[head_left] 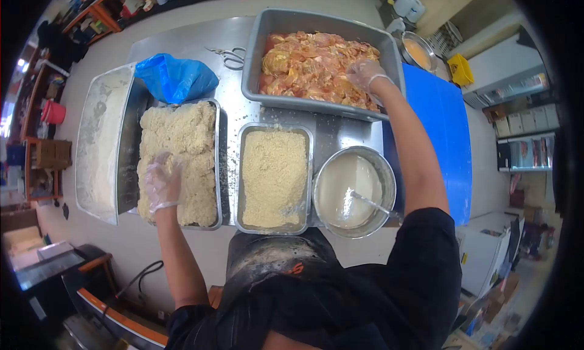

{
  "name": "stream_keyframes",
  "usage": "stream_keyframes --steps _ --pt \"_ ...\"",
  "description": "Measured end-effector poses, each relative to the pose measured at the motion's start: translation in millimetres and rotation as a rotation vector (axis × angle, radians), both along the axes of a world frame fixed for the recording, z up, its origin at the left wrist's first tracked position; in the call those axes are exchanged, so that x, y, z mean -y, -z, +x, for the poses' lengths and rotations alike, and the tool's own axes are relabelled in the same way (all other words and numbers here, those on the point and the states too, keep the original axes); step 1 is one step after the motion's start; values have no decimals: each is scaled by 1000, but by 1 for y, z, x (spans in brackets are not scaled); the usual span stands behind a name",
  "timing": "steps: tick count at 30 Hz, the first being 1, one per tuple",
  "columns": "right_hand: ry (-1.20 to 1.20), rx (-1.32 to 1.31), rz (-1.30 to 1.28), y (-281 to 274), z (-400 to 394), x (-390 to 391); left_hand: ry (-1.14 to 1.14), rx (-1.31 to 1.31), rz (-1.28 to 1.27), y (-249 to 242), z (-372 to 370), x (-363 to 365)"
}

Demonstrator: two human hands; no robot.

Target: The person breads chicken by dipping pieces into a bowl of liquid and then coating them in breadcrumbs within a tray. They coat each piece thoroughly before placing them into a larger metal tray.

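Note:
My left hand (163,183), in a clear plastic glove, is over a metal tray (218,161) heaped with pale crumb-coated pieces (179,128). Its fingers curl around a breaded piece, low against the heap. My right hand (368,76), gloved too, reaches into a large grey bin (255,64) of marinated raw chicken (316,64). Its bent fingers close on a piece of chicken at the right of the pile. Between the hands stands a tray of dry crumbs (275,173). To its right, a steel bowl of white batter (347,186) has a metal utensil handle (374,203) resting in it.
A blue plastic bag (173,79) and a pair of scissors (230,58) lie toward the back of the steel table (194,40). An upright, flour-dusted metal pan (103,146) is at far left. A blue board (435,143) extends on the right.

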State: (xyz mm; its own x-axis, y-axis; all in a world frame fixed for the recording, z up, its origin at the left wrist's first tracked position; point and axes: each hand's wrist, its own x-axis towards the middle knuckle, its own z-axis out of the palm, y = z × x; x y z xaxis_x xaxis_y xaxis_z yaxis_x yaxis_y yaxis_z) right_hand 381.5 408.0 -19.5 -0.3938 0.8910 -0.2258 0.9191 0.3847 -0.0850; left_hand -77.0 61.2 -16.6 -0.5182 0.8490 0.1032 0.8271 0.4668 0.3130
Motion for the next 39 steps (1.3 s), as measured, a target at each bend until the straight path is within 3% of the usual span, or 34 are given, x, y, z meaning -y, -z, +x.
stream_keyframes --steps 2,5,8,11,14,18,20,23,26,29,32,35,36,39 --pt "14 -19 -10 22 -8 -12 -20 -9 26 5 -2 21" --pt "75 56 -14 48 -11 -20 -191 24 -135 -23 13 41" --pt "116 26 -278 22 -16 -6 -219 65 23 -1 0 72" --pt "5 42 -209 26 -8 -11 -248 82 -7 -5 6 85" --pt "-53 -105 -108 21 6 -5 -204 67 -13 4 4 93" --pt "40 -542 -218 27 29 -3 -219 9 -101 -3 13 81" --pt "14 -484 -289 29 28 -1 -219 -25 -65 -3 14 81" --pt "134 -135 -437 14 11 12 -208 43 -24 -11 16 77" --pt "-8 -249 -247 34 30 12 -211 72 21 -7 6 83" --pt "-2 -288 -267 6 37 0 -239 65 38 -14 -6 94" --pt "-248 -139 46 -18 35 5 -287 78 33 -18 -21 110" --pt "5 -258 52 -61 13 29 -295 113 62 -20 -37 120" --pt "-82 -286 176 -65 12 36 -299 120 74 -19 -40 123" --pt "-114 -41 251 -69 13 27 -264 91 57 -8 -58 141"
